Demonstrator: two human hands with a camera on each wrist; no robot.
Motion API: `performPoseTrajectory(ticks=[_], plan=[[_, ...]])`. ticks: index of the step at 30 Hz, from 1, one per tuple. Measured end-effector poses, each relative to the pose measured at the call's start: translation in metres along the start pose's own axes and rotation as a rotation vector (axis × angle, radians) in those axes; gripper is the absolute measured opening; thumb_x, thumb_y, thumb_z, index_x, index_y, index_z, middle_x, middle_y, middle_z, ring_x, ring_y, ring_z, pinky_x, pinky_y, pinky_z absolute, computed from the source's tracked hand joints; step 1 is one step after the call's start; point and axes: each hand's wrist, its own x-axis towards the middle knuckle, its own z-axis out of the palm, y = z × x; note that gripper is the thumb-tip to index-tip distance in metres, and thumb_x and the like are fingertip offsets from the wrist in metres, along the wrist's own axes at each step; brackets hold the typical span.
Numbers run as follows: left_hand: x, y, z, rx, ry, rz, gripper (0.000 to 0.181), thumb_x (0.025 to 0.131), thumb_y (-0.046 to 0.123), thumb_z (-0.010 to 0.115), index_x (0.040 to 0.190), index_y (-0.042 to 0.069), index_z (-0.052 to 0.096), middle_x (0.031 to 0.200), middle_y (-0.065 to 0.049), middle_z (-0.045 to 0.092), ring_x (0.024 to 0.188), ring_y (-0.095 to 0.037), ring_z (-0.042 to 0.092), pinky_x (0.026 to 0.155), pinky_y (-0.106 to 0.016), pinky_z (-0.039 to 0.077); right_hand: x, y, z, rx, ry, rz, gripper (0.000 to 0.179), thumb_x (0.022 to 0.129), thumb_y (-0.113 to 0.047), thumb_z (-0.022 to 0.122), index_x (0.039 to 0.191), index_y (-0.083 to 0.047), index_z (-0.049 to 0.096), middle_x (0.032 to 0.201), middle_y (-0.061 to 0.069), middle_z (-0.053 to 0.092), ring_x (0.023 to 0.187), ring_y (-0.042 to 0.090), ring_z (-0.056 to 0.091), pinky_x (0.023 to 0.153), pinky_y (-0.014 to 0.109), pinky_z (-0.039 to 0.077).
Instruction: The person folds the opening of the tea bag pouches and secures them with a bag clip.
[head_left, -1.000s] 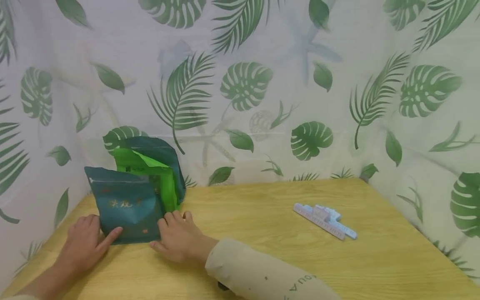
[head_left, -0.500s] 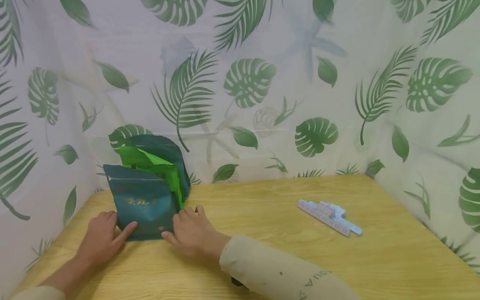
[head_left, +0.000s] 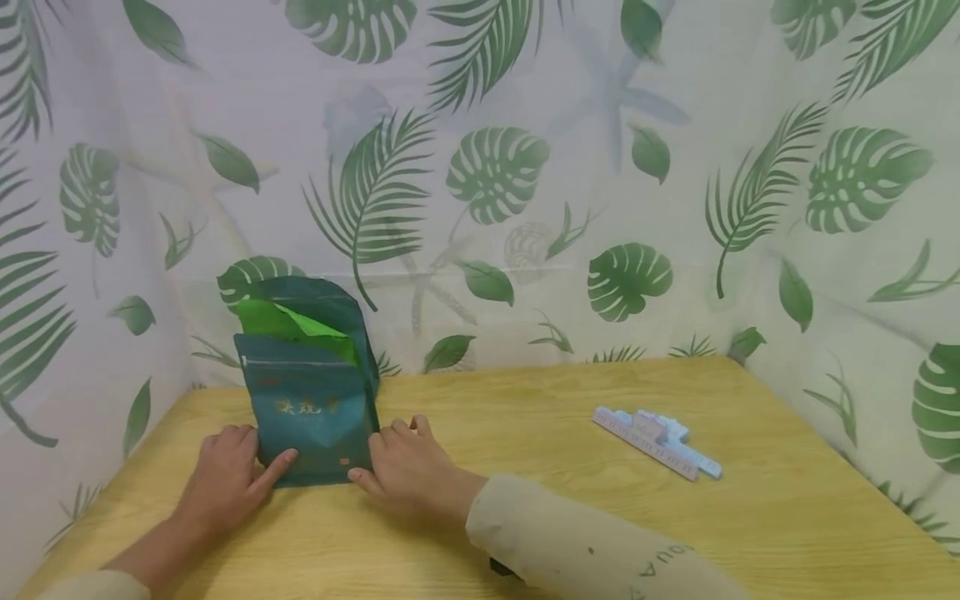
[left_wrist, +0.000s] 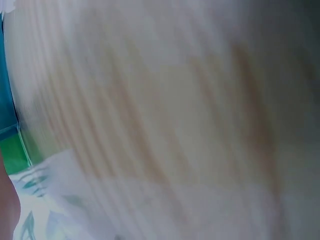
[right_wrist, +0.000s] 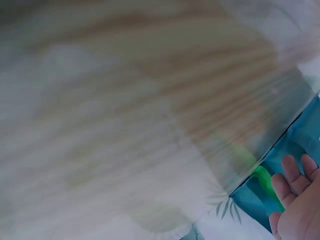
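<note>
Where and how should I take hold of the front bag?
Probably best by both side edges, low down, coming from the near side: the front bag stands upright with its broad face toward you, and the green bag crowds the rear. The left hand and right hand hold those edges.

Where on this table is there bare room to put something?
Bare table lies between the right hand and pale clips, also right of the clips. Crowded: left end, with the front pouch between left hand and right, green pouch and dark pouch behind.

Leaf-printed walls [head_left: 558, 279] are enclosing a yellow wood-grain table [head_left: 510, 442]. Pale starfish shapes [head_left: 617, 92] are showing between green leaves [head_left: 498, 175].
</note>
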Motion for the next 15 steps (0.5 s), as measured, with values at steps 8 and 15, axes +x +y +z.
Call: performPoseTrajectory(ticks=[8, 15], plan=[[0.005, 0.013, 0.005, 0.003, -0.01, 0.004, 0.044, 0.095, 0.047, 0.063, 0.073, 0.011, 0.053, 0.079, -0.006, 0.056, 0.089, -0.031, 0.057, 0.082, -0.05, 0.037, -0.011, 0.013, -0.003, -0.001, -0.001, -0.009, 0.051, 0.108, -0.05, 0.023, 0.105, -0.014, 0.059, 0.103, -0.002, 0.065, 0.098, 0.017, 0.056, 0.102, 0.046, 0.037], [0.011, 0.025, 0.009, 0.0, -0.014, 0.018, 0.045, 0.095, 0.048, 0.062, 0.074, 0.008, 0.055, 0.082, -0.007, 0.057, 0.087, -0.03, 0.055, 0.083, -0.05, 0.037, -0.021, 0.025, -0.005, -0.011, 0.026, -0.008, 0.05, 0.108, -0.049, 0.025, 0.102, -0.013, 0.06, 0.1, 0.0, 0.066, 0.097, 0.018, 0.057, 0.098, 0.044, 0.037]])
